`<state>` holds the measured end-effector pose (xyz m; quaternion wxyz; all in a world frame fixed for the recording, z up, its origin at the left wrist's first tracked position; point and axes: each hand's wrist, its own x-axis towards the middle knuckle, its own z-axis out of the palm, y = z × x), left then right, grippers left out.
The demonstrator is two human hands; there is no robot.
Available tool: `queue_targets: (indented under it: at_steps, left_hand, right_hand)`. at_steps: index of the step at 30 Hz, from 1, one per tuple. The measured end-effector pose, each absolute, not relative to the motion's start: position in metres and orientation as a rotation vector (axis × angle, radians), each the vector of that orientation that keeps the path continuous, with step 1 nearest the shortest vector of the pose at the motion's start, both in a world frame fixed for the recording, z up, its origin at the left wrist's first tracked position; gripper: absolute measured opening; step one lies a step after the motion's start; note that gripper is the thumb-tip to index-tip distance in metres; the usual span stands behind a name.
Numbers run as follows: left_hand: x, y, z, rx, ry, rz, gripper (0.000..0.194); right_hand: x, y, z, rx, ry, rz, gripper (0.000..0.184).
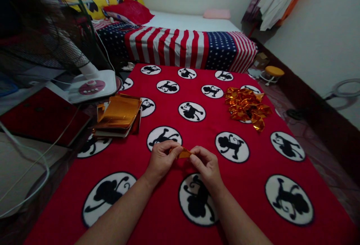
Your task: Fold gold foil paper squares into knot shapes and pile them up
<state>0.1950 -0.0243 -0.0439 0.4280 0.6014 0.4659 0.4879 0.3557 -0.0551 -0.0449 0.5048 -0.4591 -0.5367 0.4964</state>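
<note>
Between my two hands is a small folded piece of gold foil paper (pixel 184 154), held just above the red cloth with black monkey figures in white circles (pixel 201 140). My left hand (pixel 163 159) pinches its left end between thumb and fingers. At the right end, my right hand (pixel 206 163) pinches it the same way. Off to the left lies a stack of gold foil sheets (pixel 119 112). A heap of folded gold foil pieces (pixel 244 106) rests on the cloth at the right.
An electric fan (pixel 91 84) stands at the left beside a dark red box (pixel 42 114), with a pale cable (pixel 46 166) hanging nearby. Behind is a bed with a stars-and-stripes cover (pixel 168 46). A stool with an orange top (pixel 274 71) stands at the right wall.
</note>
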Motion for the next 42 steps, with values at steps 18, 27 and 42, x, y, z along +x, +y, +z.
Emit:
queue_targets:
  at_steps: [18, 27, 42]
  left_hand:
    - [0.197, -0.025, -0.044, 1.421, 1.100, 0.994, 0.010]
    - [0.193, -0.019, -0.050, 1.152, 1.057, 1.067, 0.023]
    - [0.201, -0.019, -0.060, 1.199, 1.141, 1.112, 0.020]
  right_hand:
    - [0.356, -0.053, -0.048, -1.252, -1.370, 1.113, 0.017]
    - [0.359, -0.053, -0.052, -1.213, -1.125, 1.125, 0.013]
    - [0.354, -0.043, -0.053, -1.278, -1.096, 1.077, 0.014]
